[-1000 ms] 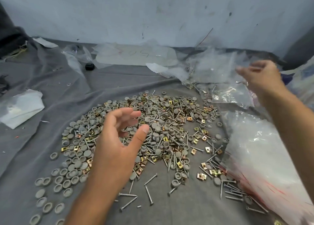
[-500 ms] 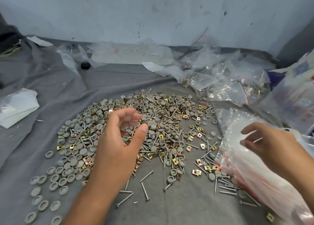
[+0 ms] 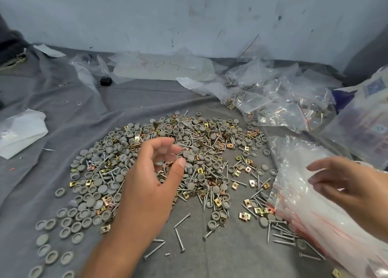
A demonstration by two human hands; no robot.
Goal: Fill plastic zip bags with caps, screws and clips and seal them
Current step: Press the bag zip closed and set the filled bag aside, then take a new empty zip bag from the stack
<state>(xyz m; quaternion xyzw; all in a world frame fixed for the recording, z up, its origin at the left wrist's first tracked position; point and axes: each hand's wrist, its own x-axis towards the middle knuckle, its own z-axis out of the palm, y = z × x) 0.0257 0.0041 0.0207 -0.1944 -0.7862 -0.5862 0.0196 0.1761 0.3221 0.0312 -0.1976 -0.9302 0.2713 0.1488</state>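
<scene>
The left hand (image 3: 147, 185) hovers loosely curled and empty over the pile of parts (image 3: 178, 162), the right hand (image 3: 352, 185) reaches open for the thin, slippery bags (image 3: 315, 204), probably best pinched at 1 top edge.

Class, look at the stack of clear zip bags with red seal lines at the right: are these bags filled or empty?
Empty: the stack of clear plastic zip bags with red seal lines lies flat, with no parts showing inside.

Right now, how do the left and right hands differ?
Left hand hovers over the parts pile, fingers loosely curled, apparently empty. Right hand is at the stack of empty zip bags, fingers straighter, reaching leftward across the plastic. Both are bare; neither plainly grips anything.
</scene>
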